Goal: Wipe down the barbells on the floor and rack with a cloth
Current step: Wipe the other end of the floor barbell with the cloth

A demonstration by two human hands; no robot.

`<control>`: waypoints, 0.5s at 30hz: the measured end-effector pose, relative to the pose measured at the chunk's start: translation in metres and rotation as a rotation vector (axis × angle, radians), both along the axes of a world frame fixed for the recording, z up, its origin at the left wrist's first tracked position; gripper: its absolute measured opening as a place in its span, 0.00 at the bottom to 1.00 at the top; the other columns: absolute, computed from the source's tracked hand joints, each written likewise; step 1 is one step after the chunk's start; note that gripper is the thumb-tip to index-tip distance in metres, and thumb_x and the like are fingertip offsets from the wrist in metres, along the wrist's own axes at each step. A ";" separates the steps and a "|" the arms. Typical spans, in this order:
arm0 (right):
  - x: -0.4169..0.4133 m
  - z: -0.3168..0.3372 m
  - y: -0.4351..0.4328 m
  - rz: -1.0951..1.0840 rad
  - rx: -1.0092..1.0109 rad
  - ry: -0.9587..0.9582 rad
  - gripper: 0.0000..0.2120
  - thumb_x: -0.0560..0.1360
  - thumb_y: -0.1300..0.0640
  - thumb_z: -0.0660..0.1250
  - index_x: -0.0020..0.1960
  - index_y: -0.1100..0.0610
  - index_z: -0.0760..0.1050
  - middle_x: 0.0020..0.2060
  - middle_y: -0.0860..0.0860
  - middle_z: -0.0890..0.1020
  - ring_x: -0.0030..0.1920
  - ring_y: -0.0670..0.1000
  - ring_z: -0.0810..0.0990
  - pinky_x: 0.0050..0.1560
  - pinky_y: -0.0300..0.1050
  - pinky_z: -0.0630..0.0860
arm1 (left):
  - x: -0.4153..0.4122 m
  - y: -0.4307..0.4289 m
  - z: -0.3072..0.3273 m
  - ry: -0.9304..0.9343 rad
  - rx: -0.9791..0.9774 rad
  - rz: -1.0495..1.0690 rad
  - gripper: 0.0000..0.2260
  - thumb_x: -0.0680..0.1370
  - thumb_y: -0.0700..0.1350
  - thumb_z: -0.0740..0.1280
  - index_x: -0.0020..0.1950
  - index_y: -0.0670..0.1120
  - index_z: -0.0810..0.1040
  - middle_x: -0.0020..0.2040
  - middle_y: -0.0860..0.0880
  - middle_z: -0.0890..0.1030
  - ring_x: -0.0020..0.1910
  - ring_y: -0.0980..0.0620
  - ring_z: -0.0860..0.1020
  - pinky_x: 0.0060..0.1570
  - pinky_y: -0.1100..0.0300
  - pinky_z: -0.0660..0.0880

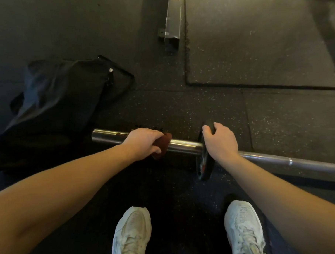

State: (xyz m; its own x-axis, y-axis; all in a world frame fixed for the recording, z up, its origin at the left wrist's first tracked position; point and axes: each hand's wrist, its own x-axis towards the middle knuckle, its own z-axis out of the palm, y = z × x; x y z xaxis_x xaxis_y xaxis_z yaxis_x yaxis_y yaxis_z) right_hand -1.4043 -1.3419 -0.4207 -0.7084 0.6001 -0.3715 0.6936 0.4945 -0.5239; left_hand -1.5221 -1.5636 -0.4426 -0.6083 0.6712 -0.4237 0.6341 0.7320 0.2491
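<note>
A steel barbell (184,144) lies across the dark rubber floor, its chrome sleeve ending at the left near a bag. My left hand (142,143) grips a reddish-brown cloth (162,144) wrapped over the sleeve. A small black weight plate (204,167) stands on the bar to the right of the cloth. My right hand (220,139) curls over the plate's top rim. The bar's thinner shaft (291,161) runs off to the right edge.
A black bag (62,104) lies on the floor at the left, close to the sleeve's end. A grey metal rack foot (172,21) stands at the top centre beside a raised floor mat (255,46). My white shoes (186,231) are just below the bar.
</note>
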 end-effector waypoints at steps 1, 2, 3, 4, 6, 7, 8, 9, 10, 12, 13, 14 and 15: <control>0.008 0.002 -0.005 0.004 -0.010 0.014 0.21 0.83 0.42 0.59 0.65 0.56 0.76 0.54 0.51 0.82 0.56 0.53 0.82 0.57 0.52 0.79 | 0.001 0.000 0.000 -0.007 -0.006 -0.011 0.23 0.78 0.55 0.72 0.72 0.56 0.73 0.65 0.56 0.80 0.66 0.53 0.76 0.69 0.49 0.71; 0.015 0.005 -0.011 0.015 -0.012 0.024 0.23 0.84 0.42 0.58 0.71 0.55 0.73 0.60 0.52 0.81 0.62 0.53 0.80 0.64 0.52 0.77 | 0.004 -0.001 0.000 -0.014 -0.014 -0.022 0.23 0.78 0.55 0.72 0.72 0.56 0.73 0.64 0.56 0.80 0.66 0.53 0.77 0.69 0.49 0.72; 0.023 0.009 -0.016 0.028 -0.009 0.021 0.25 0.85 0.43 0.58 0.77 0.56 0.68 0.66 0.52 0.78 0.67 0.54 0.77 0.67 0.52 0.73 | 0.008 -0.001 -0.001 -0.020 -0.019 -0.032 0.23 0.78 0.55 0.71 0.72 0.56 0.73 0.64 0.56 0.80 0.65 0.53 0.77 0.69 0.49 0.72; 0.032 0.011 -0.020 0.045 -0.005 0.023 0.27 0.85 0.44 0.57 0.80 0.56 0.63 0.69 0.52 0.76 0.70 0.53 0.74 0.69 0.51 0.70 | 0.013 -0.002 -0.003 -0.026 -0.018 -0.042 0.23 0.79 0.56 0.71 0.72 0.56 0.73 0.64 0.56 0.80 0.65 0.53 0.77 0.69 0.49 0.72; 0.048 0.013 -0.027 0.094 0.014 0.027 0.30 0.85 0.44 0.56 0.82 0.57 0.57 0.72 0.52 0.74 0.72 0.52 0.72 0.69 0.49 0.70 | 0.022 -0.004 -0.003 -0.053 -0.005 -0.057 0.22 0.79 0.56 0.70 0.73 0.55 0.73 0.65 0.56 0.80 0.66 0.54 0.76 0.69 0.49 0.72; 0.057 0.014 -0.029 0.122 0.028 0.026 0.31 0.85 0.43 0.56 0.83 0.57 0.55 0.72 0.52 0.74 0.71 0.52 0.73 0.67 0.48 0.71 | 0.026 -0.004 -0.002 -0.074 0.003 -0.059 0.22 0.79 0.56 0.70 0.73 0.55 0.73 0.65 0.56 0.79 0.66 0.54 0.76 0.69 0.49 0.72; 0.066 0.014 -0.031 0.146 0.037 0.022 0.32 0.85 0.42 0.56 0.83 0.57 0.54 0.70 0.52 0.75 0.70 0.51 0.74 0.65 0.47 0.72 | 0.031 -0.005 -0.002 -0.093 0.015 -0.061 0.22 0.80 0.56 0.70 0.73 0.55 0.73 0.65 0.57 0.79 0.66 0.54 0.76 0.69 0.49 0.72; 0.075 0.013 -0.032 0.168 0.042 0.018 0.32 0.85 0.42 0.56 0.83 0.56 0.54 0.68 0.51 0.76 0.68 0.50 0.74 0.63 0.46 0.72 | 0.036 -0.004 -0.002 -0.109 0.028 -0.062 0.22 0.80 0.55 0.70 0.73 0.55 0.73 0.65 0.57 0.79 0.66 0.55 0.76 0.69 0.49 0.72; 0.085 0.013 -0.033 0.188 0.039 0.017 0.33 0.85 0.42 0.57 0.83 0.56 0.54 0.66 0.50 0.77 0.66 0.49 0.75 0.62 0.45 0.72 | 0.042 -0.004 -0.002 -0.124 0.042 -0.064 0.22 0.80 0.55 0.70 0.73 0.55 0.73 0.65 0.57 0.79 0.65 0.55 0.76 0.69 0.50 0.73; 0.102 0.013 -0.035 0.238 0.021 0.010 0.32 0.84 0.42 0.58 0.83 0.55 0.56 0.65 0.48 0.77 0.65 0.49 0.75 0.63 0.46 0.73 | 0.054 -0.002 -0.003 -0.166 0.061 -0.056 0.22 0.80 0.55 0.70 0.73 0.55 0.73 0.64 0.56 0.80 0.65 0.55 0.77 0.68 0.51 0.73; 0.110 0.013 -0.036 0.262 -0.002 -0.005 0.31 0.84 0.41 0.59 0.82 0.54 0.58 0.65 0.47 0.77 0.66 0.49 0.75 0.65 0.48 0.74 | 0.060 -0.001 -0.003 -0.186 0.068 -0.045 0.22 0.80 0.55 0.70 0.73 0.55 0.73 0.64 0.56 0.80 0.65 0.55 0.77 0.68 0.51 0.73; 0.117 0.012 -0.035 0.277 -0.030 -0.033 0.30 0.83 0.41 0.59 0.80 0.52 0.61 0.65 0.46 0.77 0.67 0.50 0.75 0.66 0.52 0.75 | 0.067 0.001 -0.004 -0.198 0.076 -0.034 0.22 0.80 0.55 0.70 0.73 0.55 0.73 0.64 0.56 0.80 0.64 0.55 0.77 0.68 0.51 0.73; 0.122 0.012 -0.035 0.280 -0.054 -0.072 0.28 0.82 0.40 0.60 0.78 0.51 0.64 0.64 0.47 0.78 0.67 0.51 0.75 0.66 0.55 0.75 | 0.074 0.003 -0.005 -0.198 0.086 -0.023 0.23 0.80 0.56 0.69 0.74 0.55 0.73 0.64 0.56 0.80 0.64 0.55 0.77 0.67 0.52 0.73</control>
